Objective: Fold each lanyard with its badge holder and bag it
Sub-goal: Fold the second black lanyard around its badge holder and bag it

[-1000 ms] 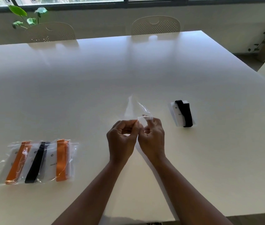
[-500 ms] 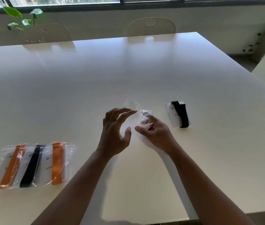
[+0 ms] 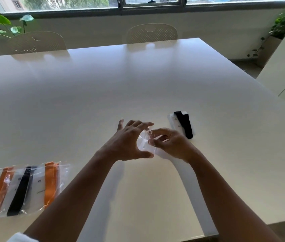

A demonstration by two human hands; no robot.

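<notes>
Pinching a clear plastic bag (image 3: pixel 144 143) above the white table (image 3: pixel 103 95), the right hand (image 3: pixel 170 144) grips it; the left hand (image 3: pixel 127 142) is spread, fingers apart, beside it. A folded black lanyard with badge holder (image 3: pixel 181 124) lies just right.

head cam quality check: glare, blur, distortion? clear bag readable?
Head view: backlit by the windows, broad sheen on the table; wide-angle bends the table edges; clear bag between left hand and right hand nearly vanishes against white; the hands look slightly soft.

Lanyard (image 3: pixel 184 124) blk; bagged lanyards (image 3: pixel 23 187) orange/blk/orange; table (image 3: pixel 103 88) white.
</notes>
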